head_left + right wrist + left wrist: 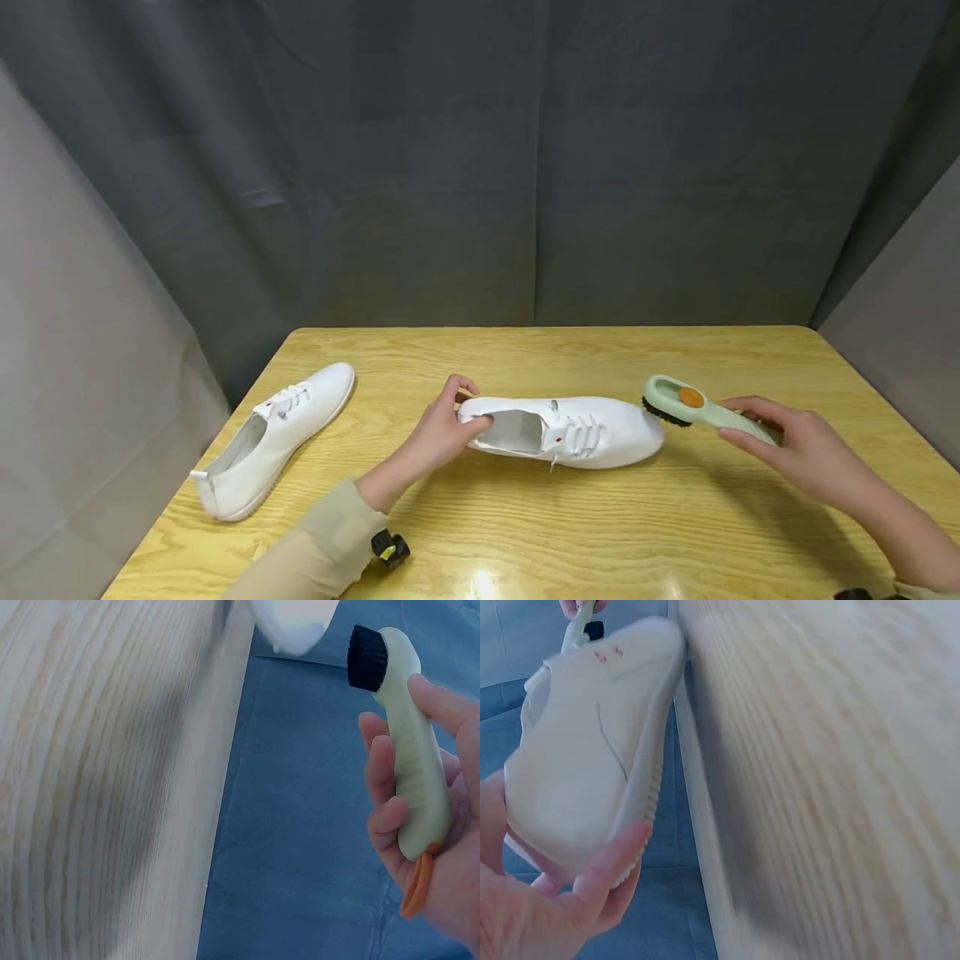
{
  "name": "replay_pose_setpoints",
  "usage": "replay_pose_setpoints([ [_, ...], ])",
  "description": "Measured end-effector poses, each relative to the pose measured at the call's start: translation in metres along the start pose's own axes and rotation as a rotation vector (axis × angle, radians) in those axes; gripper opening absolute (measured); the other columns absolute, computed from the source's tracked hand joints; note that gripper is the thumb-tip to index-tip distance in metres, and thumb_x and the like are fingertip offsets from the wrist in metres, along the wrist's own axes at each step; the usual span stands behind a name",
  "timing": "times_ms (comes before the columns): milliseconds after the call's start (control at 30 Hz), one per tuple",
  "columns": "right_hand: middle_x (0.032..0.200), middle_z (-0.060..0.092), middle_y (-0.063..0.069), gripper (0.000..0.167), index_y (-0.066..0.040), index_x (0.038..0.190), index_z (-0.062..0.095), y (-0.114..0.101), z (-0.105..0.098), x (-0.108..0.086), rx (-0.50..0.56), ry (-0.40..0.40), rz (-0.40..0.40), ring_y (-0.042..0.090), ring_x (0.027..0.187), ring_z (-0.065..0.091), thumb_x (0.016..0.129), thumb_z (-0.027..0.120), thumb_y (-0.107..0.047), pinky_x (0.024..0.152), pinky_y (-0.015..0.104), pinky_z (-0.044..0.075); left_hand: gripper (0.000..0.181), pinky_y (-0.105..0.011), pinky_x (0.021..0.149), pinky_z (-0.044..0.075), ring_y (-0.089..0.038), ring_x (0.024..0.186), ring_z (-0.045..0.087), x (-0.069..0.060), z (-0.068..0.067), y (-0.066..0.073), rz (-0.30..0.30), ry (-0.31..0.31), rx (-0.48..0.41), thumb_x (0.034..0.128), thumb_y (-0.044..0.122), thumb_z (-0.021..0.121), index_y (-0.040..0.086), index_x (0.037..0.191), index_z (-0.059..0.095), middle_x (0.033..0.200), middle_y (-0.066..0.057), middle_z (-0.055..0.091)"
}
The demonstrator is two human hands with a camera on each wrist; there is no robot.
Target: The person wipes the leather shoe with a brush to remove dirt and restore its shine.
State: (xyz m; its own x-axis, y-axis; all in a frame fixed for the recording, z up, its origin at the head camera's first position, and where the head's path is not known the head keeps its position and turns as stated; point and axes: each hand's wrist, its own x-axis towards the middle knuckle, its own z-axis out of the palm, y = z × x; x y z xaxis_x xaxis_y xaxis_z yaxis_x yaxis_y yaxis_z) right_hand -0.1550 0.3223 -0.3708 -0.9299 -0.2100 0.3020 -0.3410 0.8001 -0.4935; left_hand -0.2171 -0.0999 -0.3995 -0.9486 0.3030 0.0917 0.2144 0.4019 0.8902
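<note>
Near the middle of the head view is a white lace-up shoe [622, 433], toe to the right. My left hand [444, 427] grips its heel, the thumb inside the opening. The left wrist view shows fingers under the heel by the ridged sole of the shoe [577, 765]. My right hand [813, 454] holds a pale green shoe brush [712, 414] by its handle. Black bristles [367, 658] and an orange loop [418, 889] show in the right wrist view. In the head view the brush head is close to the toe; whether they touch I cannot tell.
A second white shoe [281, 442] lies at the left of the wooden table [600, 533], its toe toward the back. Dark curtains [420, 167] hang behind the table. Pale cloth sides [67, 350] stand to the left and right.
</note>
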Motion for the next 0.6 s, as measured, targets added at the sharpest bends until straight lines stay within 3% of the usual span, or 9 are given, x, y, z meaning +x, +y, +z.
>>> replay_pose_setpoints([
  [167, 0.077, 0.053, -0.004, 0.028, -0.009, 0.117, 0.065, -0.0008, -0.0002, 0.0001, -0.003, -0.003, 0.003, 0.006, 0.061, 0.04, 0.091, 0.07, -0.019, 0.052, 0.026, 0.032, 0.053, -0.031, 0.061, 0.049, -0.021, 0.077, 0.057, 0.0033, 0.0044, 0.0012, -0.007, 0.037, 0.057, 0.0834, 0.015, 0.071, 0.004, 0.126, 0.041, 0.111, -0.016, 0.055],
  [367, 0.078, 0.054, -0.004, 0.028, -0.009, 0.117, 0.065, -0.0012, -0.0004, -0.0004, -0.003, 0.001, 0.003, 0.006, 0.062, 0.04, 0.09, 0.071, -0.019, 0.053, 0.026, 0.032, 0.078, -0.041, 0.084, 0.048, -0.029, 0.106, 0.056, 0.0031, 0.006, 0.0029, -0.016, 0.001, 0.136, 0.0789, 0.027, 0.076, 0.0, 0.141, 0.036, 0.126, -0.019, 0.054],
  [600, 0.084, 0.058, -0.003, 0.029, -0.011, 0.118, 0.065, -0.001, -0.0007, -0.0005, 0.004, 0.004, 0.01, 0.006, 0.064, 0.042, 0.09, 0.071, -0.019, 0.054, 0.026, 0.033, 0.075, -0.041, 0.083, 0.049, -0.028, 0.106, 0.056, -0.0008, 0.0028, 0.0049, 0.007, -0.038, 0.129, 0.0818, 0.038, 0.077, 0.005, 0.138, 0.039, 0.124, -0.016, 0.055],
])
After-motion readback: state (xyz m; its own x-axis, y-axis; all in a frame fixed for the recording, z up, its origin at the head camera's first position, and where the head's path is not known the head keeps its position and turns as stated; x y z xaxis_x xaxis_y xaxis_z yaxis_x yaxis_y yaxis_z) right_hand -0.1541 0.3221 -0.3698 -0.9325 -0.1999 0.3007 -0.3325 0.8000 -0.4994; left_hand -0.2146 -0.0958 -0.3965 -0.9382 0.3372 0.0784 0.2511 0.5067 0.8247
